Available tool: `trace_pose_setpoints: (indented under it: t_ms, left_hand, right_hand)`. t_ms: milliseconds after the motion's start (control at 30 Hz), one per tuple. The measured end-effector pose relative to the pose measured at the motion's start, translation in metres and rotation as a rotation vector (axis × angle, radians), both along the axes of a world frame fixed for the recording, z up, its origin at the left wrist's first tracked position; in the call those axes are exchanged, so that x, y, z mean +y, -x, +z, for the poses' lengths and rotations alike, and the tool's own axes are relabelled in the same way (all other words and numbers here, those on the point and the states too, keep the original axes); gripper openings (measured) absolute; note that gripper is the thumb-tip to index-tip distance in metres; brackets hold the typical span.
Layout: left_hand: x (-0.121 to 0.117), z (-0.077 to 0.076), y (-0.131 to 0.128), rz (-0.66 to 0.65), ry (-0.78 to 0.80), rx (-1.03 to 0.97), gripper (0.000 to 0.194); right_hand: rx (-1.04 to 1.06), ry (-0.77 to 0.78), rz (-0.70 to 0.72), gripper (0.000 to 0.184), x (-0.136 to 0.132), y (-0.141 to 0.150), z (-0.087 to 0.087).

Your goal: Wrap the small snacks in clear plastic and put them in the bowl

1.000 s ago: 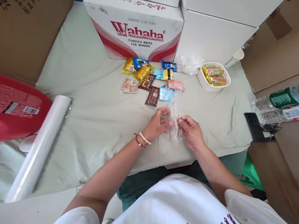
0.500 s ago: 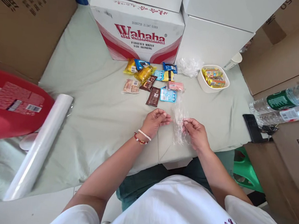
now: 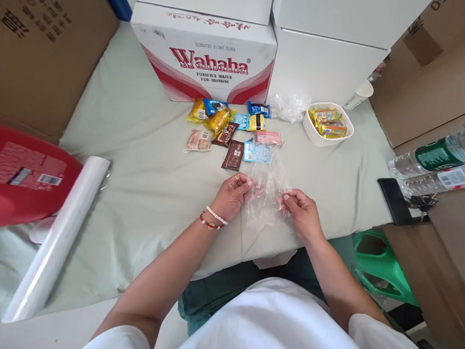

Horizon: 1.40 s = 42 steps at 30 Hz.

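Observation:
Between my two hands a clear plastic bag (image 3: 269,191) is spread out just over the cloth-covered table. My left hand (image 3: 233,195) pinches its left side, and my right hand (image 3: 300,210) pinches the right side. Beyond the bag lies a group of wrapped snacks: a light blue packet (image 3: 256,153) partly behind the film, a brown packet (image 3: 233,155), a pink packet (image 3: 268,138) and a beige packet (image 3: 199,140). Farther back are a yellow packet (image 3: 220,120) and a dark blue packet (image 3: 258,109).
A white bowl (image 3: 308,131) of yellow-wrapped snacks stands at the back right, beside crumpled clear plastic (image 3: 289,108). A Wahaha carton (image 3: 210,58) borders the back. Plastic bottles (image 3: 437,157) and a phone (image 3: 395,200) lie right; a film roll (image 3: 58,240) and red container (image 3: 20,177) are left.
My left hand has taken hold of the clear plastic bag, which was bunched in my right hand and is now spread wider between both. The view has shifted slightly.

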<state>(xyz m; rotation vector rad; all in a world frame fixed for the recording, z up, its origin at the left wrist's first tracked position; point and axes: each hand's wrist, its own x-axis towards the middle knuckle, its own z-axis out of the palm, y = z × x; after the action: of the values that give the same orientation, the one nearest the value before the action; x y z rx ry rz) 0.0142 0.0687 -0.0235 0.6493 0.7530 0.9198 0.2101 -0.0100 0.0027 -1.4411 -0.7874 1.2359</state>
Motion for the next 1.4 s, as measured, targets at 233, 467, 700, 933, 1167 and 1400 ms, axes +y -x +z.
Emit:
trace_pose_setpoints:
  t_ms: [233,467,700,933,1167,1400]
  left_hand:
    - [0.010,0.003,0.008,0.149,0.088,0.087,0.033]
    - [-0.014,-0.004,-0.010,0.234,-0.330,0.617,0.079]
    - [-0.006,-0.026,0.003,0.376,-0.604,1.049,0.063]
    - [-0.029,-0.001,0.037,0.672,-0.584,1.218,0.028]
    - [-0.062,0.027,-0.020,-0.164,-1.174,1.421,0.039]
    - [-0.066,-0.002,0.013,-0.228,-0.815,1.870,0.058]
  right_hand:
    - [0.007,0.123,-0.080,0.043,-0.020,-0.028,-0.009]
    - [-0.187,0.090,0.027,0.042,-0.037,-0.028,-0.020]
    - [-0.323,0.098,0.094,0.044,-0.043,-0.036,-0.024]
    - [-0.280,0.063,0.146,0.040,-0.044,-0.046,-0.030]
    - [-0.475,-0.034,0.240,0.028,-0.043,-0.050,-0.035]
    - [-0.529,-0.088,0.254,0.027,-0.042,-0.054,-0.035]
